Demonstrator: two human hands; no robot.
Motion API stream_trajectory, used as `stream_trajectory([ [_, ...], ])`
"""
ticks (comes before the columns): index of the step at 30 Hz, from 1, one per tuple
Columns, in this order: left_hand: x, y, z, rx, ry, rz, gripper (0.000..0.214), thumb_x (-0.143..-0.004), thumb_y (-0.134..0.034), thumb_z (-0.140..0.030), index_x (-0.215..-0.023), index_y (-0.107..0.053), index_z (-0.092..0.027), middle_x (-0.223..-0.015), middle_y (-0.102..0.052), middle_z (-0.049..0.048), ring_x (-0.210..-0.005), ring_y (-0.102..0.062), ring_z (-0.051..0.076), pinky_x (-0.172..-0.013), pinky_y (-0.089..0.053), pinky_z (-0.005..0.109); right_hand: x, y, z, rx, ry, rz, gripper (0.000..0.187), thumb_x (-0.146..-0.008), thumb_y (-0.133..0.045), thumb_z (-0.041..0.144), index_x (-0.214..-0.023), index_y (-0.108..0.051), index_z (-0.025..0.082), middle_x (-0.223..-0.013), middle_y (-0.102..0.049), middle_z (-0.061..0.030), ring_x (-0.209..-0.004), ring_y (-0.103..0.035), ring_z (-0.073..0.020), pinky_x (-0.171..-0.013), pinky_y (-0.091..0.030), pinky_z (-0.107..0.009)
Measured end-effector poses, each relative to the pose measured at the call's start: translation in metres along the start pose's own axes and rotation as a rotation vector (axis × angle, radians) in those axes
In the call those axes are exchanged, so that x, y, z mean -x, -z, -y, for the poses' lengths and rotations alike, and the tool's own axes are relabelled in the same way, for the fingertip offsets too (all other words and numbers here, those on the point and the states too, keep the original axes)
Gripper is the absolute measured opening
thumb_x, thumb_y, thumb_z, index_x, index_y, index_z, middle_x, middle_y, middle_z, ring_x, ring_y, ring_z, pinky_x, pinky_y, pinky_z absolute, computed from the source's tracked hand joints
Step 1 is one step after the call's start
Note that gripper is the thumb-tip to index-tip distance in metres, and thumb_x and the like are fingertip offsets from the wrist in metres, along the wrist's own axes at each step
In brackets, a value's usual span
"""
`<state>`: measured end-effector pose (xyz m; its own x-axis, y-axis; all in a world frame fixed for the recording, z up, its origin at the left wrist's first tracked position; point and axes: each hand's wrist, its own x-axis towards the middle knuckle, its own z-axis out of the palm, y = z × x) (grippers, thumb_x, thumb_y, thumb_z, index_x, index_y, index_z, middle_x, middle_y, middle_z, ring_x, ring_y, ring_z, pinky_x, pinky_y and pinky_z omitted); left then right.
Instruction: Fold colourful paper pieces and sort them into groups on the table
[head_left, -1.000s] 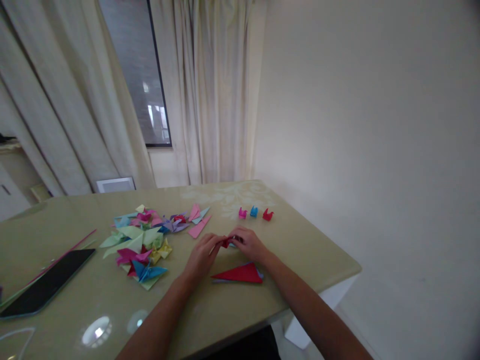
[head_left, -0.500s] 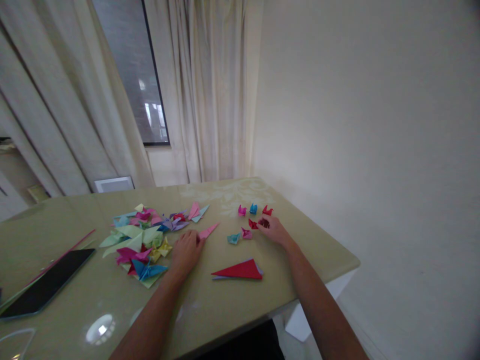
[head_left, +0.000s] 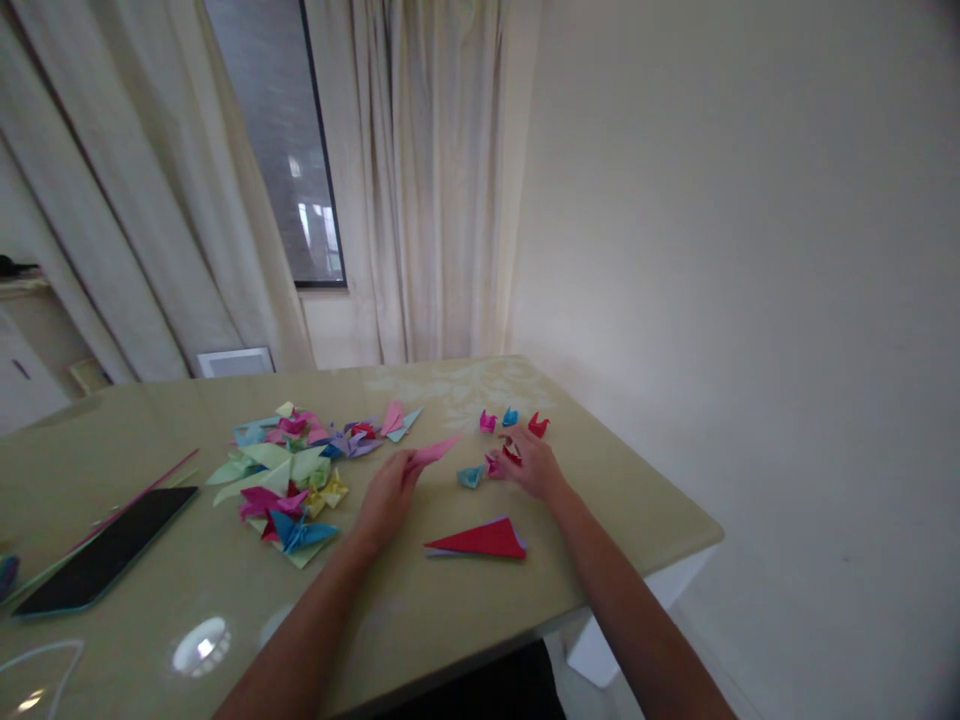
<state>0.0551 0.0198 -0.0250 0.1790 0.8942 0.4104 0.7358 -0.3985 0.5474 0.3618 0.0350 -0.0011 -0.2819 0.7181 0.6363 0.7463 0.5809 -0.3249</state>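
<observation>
My left hand [head_left: 386, 497] pinches a folded pink paper [head_left: 433, 453], held a little above the table with its pointed end to the right. My right hand [head_left: 534, 463] is over the small folded papers, thumb and fingers apart. A small red folded paper [head_left: 512, 455] shows in the gap between them, and a small pink one [head_left: 493, 463] is by the thumb. Left of these lies a small teal folded paper [head_left: 470, 477]. Behind stand small magenta [head_left: 487, 422], blue [head_left: 510, 416] and red [head_left: 538, 425] folded pieces.
A pile of colourful folded papers [head_left: 289, 470], some like cranes, covers the table's left middle. A long red folded triangle [head_left: 480, 540] lies in front. A black phone or tablet [head_left: 109, 550] and thin paper strips [head_left: 135, 500] are at the left. A wall [head_left: 750, 300] rises on the right.
My left hand has lifted the pink folded paper and moved right with it. My right hand has shifted slightly left, its fingers now apart over the small red and pink pieces.
</observation>
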Motion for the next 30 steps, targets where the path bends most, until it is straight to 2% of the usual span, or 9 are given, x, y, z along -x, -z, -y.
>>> stream_trajectory([
  [3, 0.005, -0.003, -0.020, 0.255, -0.138, -0.072, 0.026, -0.104, -0.050, -0.042, -0.115, -0.064, -0.023, -0.108, -0.074, 0.0069, -0.098, -0.071, 0.022, -0.087, -0.055, 0.032, -0.002, -0.012, 0.022, 0.045, 0.290, -0.030, 0.044, -0.099, -0.069, 0.042, -0.137, -0.062, 0.021, -0.127, -0.066, -0.0151, -0.112, -0.065, -0.0267, -0.095, -0.054, -0.037],
  [6, 0.010, -0.004, -0.038, 0.381, -0.202, -0.059, 0.027, -0.102, -0.055, -0.044, -0.113, -0.066, -0.023, -0.105, -0.075, 0.0055, -0.096, -0.070, 0.021, -0.088, -0.055, 0.031, -0.001, -0.019, 0.032, 0.086, 0.380, -0.087, 0.027, -0.104, -0.061, 0.031, -0.129, -0.070, 0.027, -0.121, -0.068, -0.0120, -0.102, -0.066, -0.0230, -0.093, -0.054, -0.035],
  [11, 0.017, -0.001, -0.046, 0.377, -0.173, 0.047, 0.039, -0.105, -0.047, -0.050, -0.121, -0.066, -0.020, -0.114, -0.075, 0.0103, -0.106, -0.069, 0.024, -0.096, -0.054, 0.035, 0.005, -0.020, 0.034, -0.003, 0.269, -0.141, 0.020, -0.103, -0.062, 0.026, -0.110, -0.080, 0.029, -0.102, -0.068, -0.0089, -0.092, -0.063, -0.0220, -0.089, -0.053, -0.036],
  [15, 0.010, -0.006, -0.028, 0.096, -0.045, -0.034, 0.049, -0.110, -0.025, -0.039, -0.137, -0.059, -0.017, -0.133, -0.069, 0.0140, -0.125, -0.064, 0.024, -0.108, -0.050, 0.039, 0.000, -0.018, 0.040, -0.210, 0.125, -0.199, 0.020, -0.103, -0.061, 0.033, -0.104, -0.079, 0.026, -0.100, -0.065, -0.0093, -0.093, -0.063, -0.0232, -0.087, -0.054, -0.037],
  [18, -0.005, -0.016, -0.009, -0.156, 0.095, -0.085, 0.047, -0.104, -0.034, -0.030, -0.142, -0.055, -0.009, -0.140, -0.063, 0.0205, -0.132, -0.058, 0.031, -0.114, -0.045, 0.048, -0.008, -0.015, 0.046, -0.334, 0.034, -0.288, 0.019, -0.103, -0.060, 0.034, -0.100, -0.075, 0.023, -0.094, -0.064, -0.0074, -0.085, -0.062, -0.0211, -0.080, -0.054, -0.034],
  [21, -0.025, -0.024, 0.005, -0.249, 0.120, -0.078, 0.056, -0.097, -0.047, -0.027, -0.150, -0.049, -0.009, -0.156, -0.050, 0.0237, -0.144, -0.046, 0.039, -0.119, -0.036, 0.057, -0.012, -0.013, 0.050, -0.396, 0.003, -0.349, 0.014, -0.100, -0.062, 0.032, -0.095, -0.070, 0.022, -0.083, -0.059, -0.0031, -0.069, -0.054, -0.0172, -0.065, -0.048, -0.029],
  [25, -0.058, -0.026, 0.017, -0.453, 0.079, -0.009, 0.059, -0.097, -0.050, -0.029, -0.154, -0.047, -0.014, -0.169, -0.034, 0.0188, -0.156, -0.030, 0.035, -0.127, -0.023, 0.053, -0.011, -0.013, 0.054, -0.468, 0.005, -0.356, 0.008, -0.098, -0.061, 0.028, -0.096, -0.067, 0.022, -0.085, -0.059, -0.0029, -0.070, -0.055, -0.0168, -0.065, -0.048, -0.029],
  [27, -0.072, -0.025, 0.022, -0.502, 0.091, 0.012, 0.057, -0.099, -0.048, -0.029, -0.153, -0.048, -0.013, -0.167, -0.037, 0.0207, -0.154, -0.033, 0.036, -0.125, -0.025, 0.052, -0.009, -0.014, 0.053, -0.499, -0.022, -0.306, 0.009, -0.097, -0.060, 0.028, -0.095, -0.067, 0.022, -0.089, -0.062, -0.0046, -0.075, -0.059, -0.0179, -0.069, -0.051, -0.030],
  [30, -0.083, -0.022, 0.026, -0.503, 0.112, 0.054, 0.046, -0.100, -0.046, -0.029, -0.140, -0.059, -0.010, -0.149, -0.057, 0.0244, -0.139, -0.052, 0.037, -0.115, -0.038, 0.050, -0.005, -0.019, 0.046, -0.581, -0.103, -0.211, 0.012, -0.095, -0.062, 0.033, -0.092, -0.069, 0.023, -0.092, -0.066, -0.0061, -0.079, -0.063, -0.0193, -0.069, -0.055, -0.031],
])
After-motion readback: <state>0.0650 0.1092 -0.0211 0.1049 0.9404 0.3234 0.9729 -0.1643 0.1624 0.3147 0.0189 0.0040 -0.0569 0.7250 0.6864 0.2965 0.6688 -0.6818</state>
